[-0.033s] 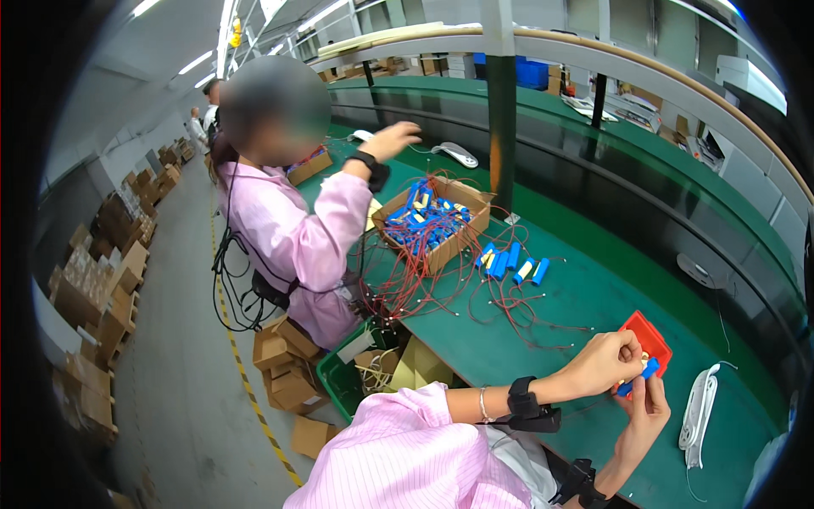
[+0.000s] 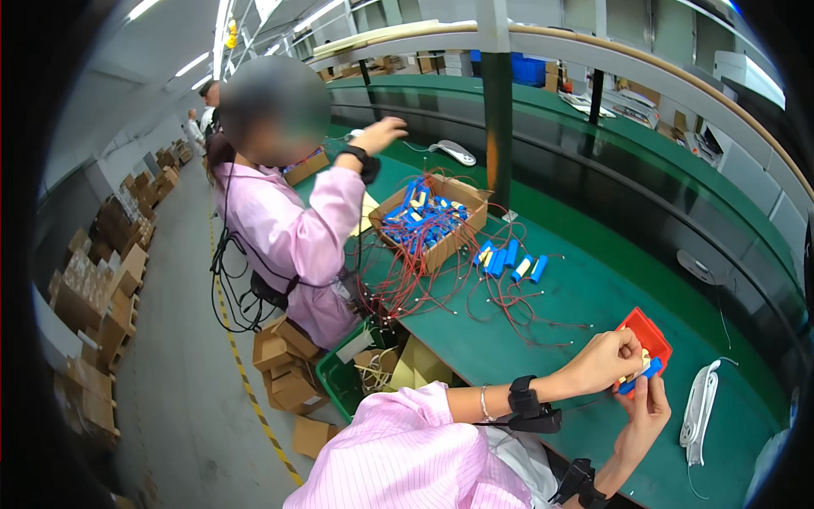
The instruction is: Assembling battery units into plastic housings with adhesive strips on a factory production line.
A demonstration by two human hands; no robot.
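Note:
My left hand (image 2: 604, 360) and my right hand (image 2: 646, 416) meet over the near right part of the green table (image 2: 593, 288). Between them is a small blue cylindrical cell (image 2: 642, 375) with a pale yellow end. My right fingers hold it from below and my left fingers pinch its upper end. Just behind the hands stands a small red bin (image 2: 651, 329). Black bands sit on both of my wrists. My sleeves are pink.
Several loose blue cells (image 2: 509, 259) with red wires lie mid-table, beside a cardboard box (image 2: 434, 222) full of more. A co-worker in a pink coat (image 2: 288, 237) sits to the left, one hand (image 2: 381, 134) raised. A white power strip (image 2: 702, 407) lies to my right. A green crate (image 2: 339, 377) stands below the table edge.

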